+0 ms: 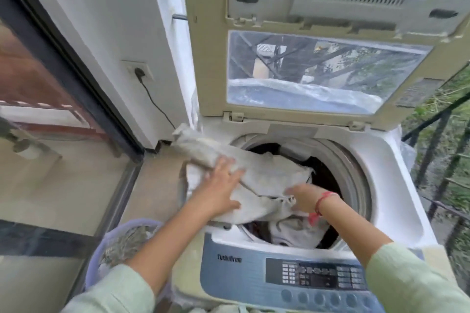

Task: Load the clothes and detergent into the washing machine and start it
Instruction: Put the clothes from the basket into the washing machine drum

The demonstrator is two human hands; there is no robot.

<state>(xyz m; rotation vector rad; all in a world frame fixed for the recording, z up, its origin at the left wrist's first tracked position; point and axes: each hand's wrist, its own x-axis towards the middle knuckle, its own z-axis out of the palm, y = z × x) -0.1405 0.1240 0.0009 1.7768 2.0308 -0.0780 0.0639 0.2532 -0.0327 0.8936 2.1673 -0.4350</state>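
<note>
A single wide-angle view, worn on the person's head, looks forward and steeply down onto the washing machine [381, 160] from its front side. It sits close: the control panel [318, 277] lies at the near edge, the drum opening [328, 175] fills the centre, and the raised lid [208, 58] stands at the far side, reaching the top of the frame. The lens bows straight edges. On the left it takes in a glass door [50, 79], the wall [114, 20] and a basket [142, 221] near the machine; on the right, a railing [437, 134]. The left sleeve [114, 290] and right sleeve [412, 277] enter from the near corners.
</note>
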